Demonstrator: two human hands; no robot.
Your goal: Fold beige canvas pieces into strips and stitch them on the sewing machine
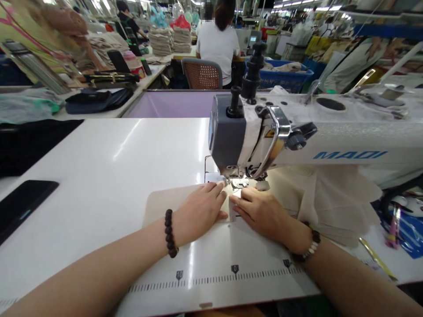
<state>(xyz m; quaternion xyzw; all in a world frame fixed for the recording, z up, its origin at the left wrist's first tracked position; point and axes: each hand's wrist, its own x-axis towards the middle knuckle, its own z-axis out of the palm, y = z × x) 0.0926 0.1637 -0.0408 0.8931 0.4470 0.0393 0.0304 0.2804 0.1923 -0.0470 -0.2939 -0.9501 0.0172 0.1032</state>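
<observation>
Grip apart, the left hand (200,213) lies flat on beige cloth (160,202) beside the presser foot (240,182) of a sewing machine (333,138); the right hand (264,213) meets the cloth's edge, whether pinching one cannot tell. Light, even pressure, fingertips short of the foot, should guide it best. Bench (99,198) surface opens left of the machine, its near edge in front; loose fabric (333,198) crowds beneath the machine's arm.

Left hand (201,211) flat, right hand (264,213) flat
</observation>
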